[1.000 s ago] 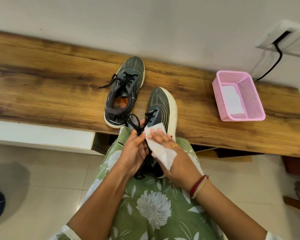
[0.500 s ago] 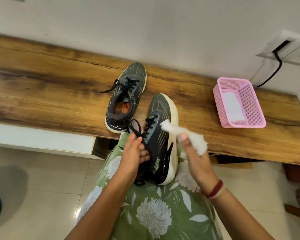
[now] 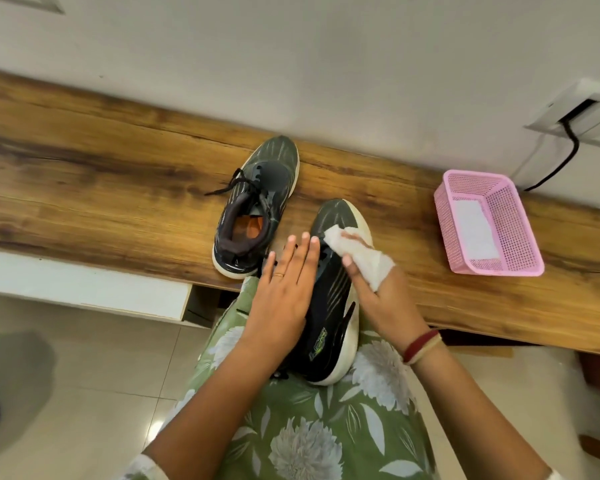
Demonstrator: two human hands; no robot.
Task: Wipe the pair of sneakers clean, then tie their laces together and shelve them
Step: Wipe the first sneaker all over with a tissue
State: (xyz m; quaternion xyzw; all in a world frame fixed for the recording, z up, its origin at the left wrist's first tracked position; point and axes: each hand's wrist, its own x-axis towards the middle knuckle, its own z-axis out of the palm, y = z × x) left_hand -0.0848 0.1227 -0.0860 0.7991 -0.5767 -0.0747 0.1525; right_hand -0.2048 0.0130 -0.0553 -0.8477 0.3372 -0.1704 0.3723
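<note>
The sneaker (image 3: 329, 306) is pressed by the left hand (image 3: 284, 289) with straight fingers (image 3: 303, 251), while a wipe (image 3: 357, 254) is gripped on it by the right hand (image 3: 381, 299).

Left of frame: bare wood of the table (image 3: 101, 174) runs from the left edge to the sneaker on the table (image 3: 257, 206), the widest open stretch.
Centre: that sneaker stands with its toe near the wall; its loose lace (image 3: 222, 188) trails left over the wood.
Between sneakers: only a narrow strip of wood separates it from the sneaker on the lap (image 3: 329, 306).
Lower centre: the left hand (image 3: 284, 289) lies flat on the lap sneaker, and the right hand (image 3: 381, 292) presses a wipe (image 3: 361, 252) to its toe.
Right of centre: bare wood lies between the lap sneaker and the pink basket (image 3: 515, 233).
Upper right: a black cable (image 3: 568, 157) hangs down the wall behind the basket.
</note>
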